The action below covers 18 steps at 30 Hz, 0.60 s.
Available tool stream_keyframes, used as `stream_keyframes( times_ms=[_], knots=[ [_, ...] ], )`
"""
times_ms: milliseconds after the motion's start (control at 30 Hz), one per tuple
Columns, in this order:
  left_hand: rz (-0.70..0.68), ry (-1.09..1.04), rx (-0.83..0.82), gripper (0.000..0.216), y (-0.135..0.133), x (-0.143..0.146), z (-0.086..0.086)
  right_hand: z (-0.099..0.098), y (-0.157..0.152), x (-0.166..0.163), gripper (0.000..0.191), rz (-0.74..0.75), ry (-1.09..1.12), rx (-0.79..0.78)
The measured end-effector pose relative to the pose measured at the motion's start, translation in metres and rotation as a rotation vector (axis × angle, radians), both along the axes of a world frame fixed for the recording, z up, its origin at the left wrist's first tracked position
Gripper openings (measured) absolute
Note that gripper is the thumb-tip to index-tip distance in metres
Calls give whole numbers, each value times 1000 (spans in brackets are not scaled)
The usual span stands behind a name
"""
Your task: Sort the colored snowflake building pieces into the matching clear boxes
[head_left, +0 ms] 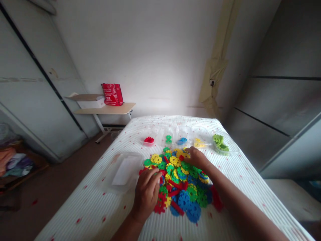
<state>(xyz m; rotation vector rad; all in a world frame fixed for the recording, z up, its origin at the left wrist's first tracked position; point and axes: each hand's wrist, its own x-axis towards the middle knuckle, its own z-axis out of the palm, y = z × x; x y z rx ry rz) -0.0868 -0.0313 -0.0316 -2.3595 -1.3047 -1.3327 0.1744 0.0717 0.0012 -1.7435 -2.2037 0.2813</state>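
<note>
A heap of plastic interlocking discs (184,199) in red, yellow, green and blue lies on the table, with red notched strips (177,207) among them. My left hand (146,190) rests at the heap's left edge, fingers bent together over red pieces; what is under the fingertips is hidden. At the far right side of the heap, my right hand (198,158) reaches in with thumb and forefinger apart around yellow discs. Beyond the heap stand clear tubs holding red pieces (148,140), green pieces (169,139), blue pieces (182,141), yellow pieces (199,143) and light green pieces (220,143).
A clear plastic lid or box (122,172) with a white label lies left of the heap. The table (95,207) has a white ribbed cover with red specks. Behind it on the left, a small side table (117,109) carries a red bag (112,94) and a box (90,101).
</note>
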Motion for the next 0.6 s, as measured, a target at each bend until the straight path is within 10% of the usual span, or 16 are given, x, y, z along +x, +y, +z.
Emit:
stream_keyframes(
  times_ms=[600],
  knots=[
    [8,-35,-52,27,4,1,-3,1,0,11,35,-48,-166,-8]
  ],
)
